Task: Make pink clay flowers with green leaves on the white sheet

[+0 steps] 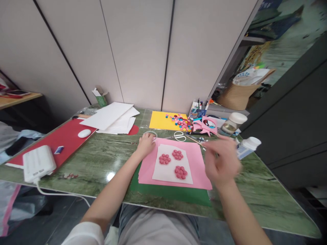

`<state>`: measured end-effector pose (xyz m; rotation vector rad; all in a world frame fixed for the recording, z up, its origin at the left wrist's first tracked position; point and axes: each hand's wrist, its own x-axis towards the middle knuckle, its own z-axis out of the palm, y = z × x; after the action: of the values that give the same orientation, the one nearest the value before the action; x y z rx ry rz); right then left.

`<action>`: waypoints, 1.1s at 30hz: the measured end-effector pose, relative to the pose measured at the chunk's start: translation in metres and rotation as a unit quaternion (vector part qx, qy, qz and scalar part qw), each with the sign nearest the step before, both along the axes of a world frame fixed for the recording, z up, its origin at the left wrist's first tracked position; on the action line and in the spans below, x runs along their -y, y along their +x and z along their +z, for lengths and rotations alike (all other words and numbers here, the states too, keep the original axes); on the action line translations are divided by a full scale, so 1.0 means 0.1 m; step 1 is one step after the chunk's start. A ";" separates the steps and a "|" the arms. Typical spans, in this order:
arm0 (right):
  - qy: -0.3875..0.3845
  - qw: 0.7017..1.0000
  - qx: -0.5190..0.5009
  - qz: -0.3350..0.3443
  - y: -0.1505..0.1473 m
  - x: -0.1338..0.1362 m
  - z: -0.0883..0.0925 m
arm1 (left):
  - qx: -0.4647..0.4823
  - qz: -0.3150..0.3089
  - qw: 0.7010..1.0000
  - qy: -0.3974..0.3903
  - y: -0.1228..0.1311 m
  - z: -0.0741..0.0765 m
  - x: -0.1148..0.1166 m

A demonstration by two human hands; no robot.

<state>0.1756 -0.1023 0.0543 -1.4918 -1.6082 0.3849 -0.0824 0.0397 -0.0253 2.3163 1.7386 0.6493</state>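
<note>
My left hand [146, 145] rests at the far left corner of the pink paper [199, 160], fingers lying on the near edge of a clear ring, perhaps a tape roll [153, 133]. My right hand [222, 161] is raised over the paper's right side, smeared by motion; whether it holds anything is hidden. A thin stick [195, 140] lies near its fingertips. On the pink paper is a white sheet [163, 173] with three pink-red flower shapes [181, 172] made of rounded lumps. Green paper [171, 193] shows underneath. White-handled scissors [180, 136] lie just beyond.
Small coloured pieces [182, 123] are scattered on yellow paper [157, 120]. Pink paper cut-outs [209, 124] and two white-capped bottles [249, 147] stand right. White sheets [109, 115], red paper [67, 136], a white mouse [84, 133] and a cabled power bank [39, 162] are left.
</note>
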 end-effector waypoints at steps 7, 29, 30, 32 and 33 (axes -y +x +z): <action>-0.086 0.984 0.149 -0.055 0.19 -0.88 -0.56 | -0.014 -0.043 0.998 0.039 0.05 0.03 0.07; -0.144 0.976 0.160 -0.029 0.19 -0.87 -0.78 | 0.168 -0.127 0.974 -0.082 0.20 -0.08 0.10; -0.143 0.976 0.163 -0.030 0.19 -0.87 -0.77 | 0.179 -0.132 0.971 -0.082 0.20 -0.08 0.09; -0.148 0.975 0.164 -0.033 0.20 -0.87 -0.74 | 0.183 -0.138 0.970 -0.079 0.19 -0.07 0.09; -0.154 0.973 0.166 -0.036 0.21 -0.86 -0.73 | 0.173 -0.136 0.972 -0.078 0.19 -0.06 0.08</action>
<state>0.1963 -0.0160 -0.0188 -1.9269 -1.8057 0.3707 -0.0638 0.0317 -0.0308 2.1244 1.2463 0.7779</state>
